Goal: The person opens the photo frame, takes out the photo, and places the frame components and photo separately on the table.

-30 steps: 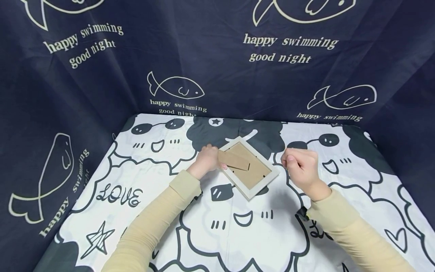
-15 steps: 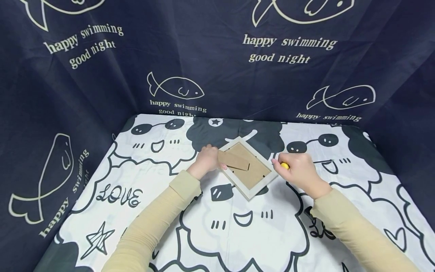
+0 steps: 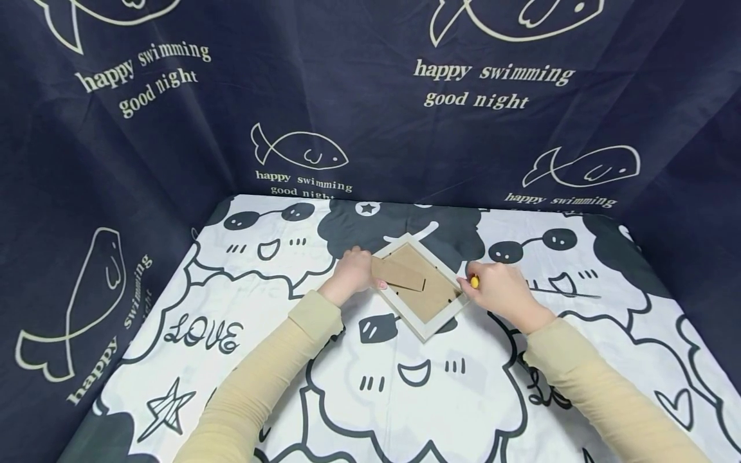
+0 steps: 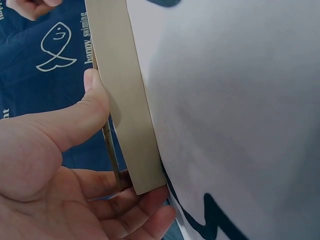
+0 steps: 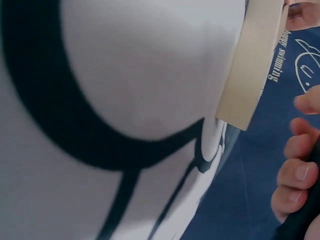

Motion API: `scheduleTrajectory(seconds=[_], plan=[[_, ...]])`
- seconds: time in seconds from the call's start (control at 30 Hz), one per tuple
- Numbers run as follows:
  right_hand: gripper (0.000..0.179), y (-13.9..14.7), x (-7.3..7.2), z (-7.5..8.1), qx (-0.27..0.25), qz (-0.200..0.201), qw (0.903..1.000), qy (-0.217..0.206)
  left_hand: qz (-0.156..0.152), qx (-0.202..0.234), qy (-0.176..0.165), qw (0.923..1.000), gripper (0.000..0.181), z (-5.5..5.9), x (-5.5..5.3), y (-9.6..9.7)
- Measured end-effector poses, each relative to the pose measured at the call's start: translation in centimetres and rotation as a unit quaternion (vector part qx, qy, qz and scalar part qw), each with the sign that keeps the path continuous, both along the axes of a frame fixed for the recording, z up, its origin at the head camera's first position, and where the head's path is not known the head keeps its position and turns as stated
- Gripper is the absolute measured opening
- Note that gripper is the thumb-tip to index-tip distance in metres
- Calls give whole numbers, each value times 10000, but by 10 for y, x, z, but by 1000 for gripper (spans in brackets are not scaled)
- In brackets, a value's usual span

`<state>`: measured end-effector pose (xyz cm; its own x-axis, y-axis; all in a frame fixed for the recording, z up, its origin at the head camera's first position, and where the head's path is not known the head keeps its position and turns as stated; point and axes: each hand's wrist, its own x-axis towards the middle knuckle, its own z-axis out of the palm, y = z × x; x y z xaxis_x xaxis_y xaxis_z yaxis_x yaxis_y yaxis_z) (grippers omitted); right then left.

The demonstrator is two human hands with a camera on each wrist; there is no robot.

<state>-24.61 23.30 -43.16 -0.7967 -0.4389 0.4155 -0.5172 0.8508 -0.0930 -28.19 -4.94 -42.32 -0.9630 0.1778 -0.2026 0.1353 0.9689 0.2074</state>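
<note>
A white picture frame lies back side up, turned like a diamond, in the middle of the cloth. Its brown backing board carries a cardboard stand leg and small dark tabs along the edges. My left hand grips the frame's left corner, thumb on the upper side, other fingers at the outer edge. My right hand curls round what looks like a screwdriver with a black handle and yellow end; its thin shaft points right. That thumb is at the frame's right corner.
A white cloth with black cartoon drawings covers the table. Dark blue curtains with fish prints stand behind and along both sides.
My right hand has moved left to the frame's right corner, turning so the tool's yellow end shows by the thumb. The left hand and frame stay put.
</note>
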Motion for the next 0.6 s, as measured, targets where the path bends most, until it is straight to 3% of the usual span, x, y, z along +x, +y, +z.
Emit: scheduleTrajectory(seconds=[0.33, 0.6], plan=[[30, -1, -1, -7, 322, -856, 9903, -1044, -63, 4, -39, 10000, 81, 0, 0, 1], [30, -4, 2, -10, 327, -958, 9840, -1465, -74, 41, -17, 10000, 80, 0, 0, 0]])
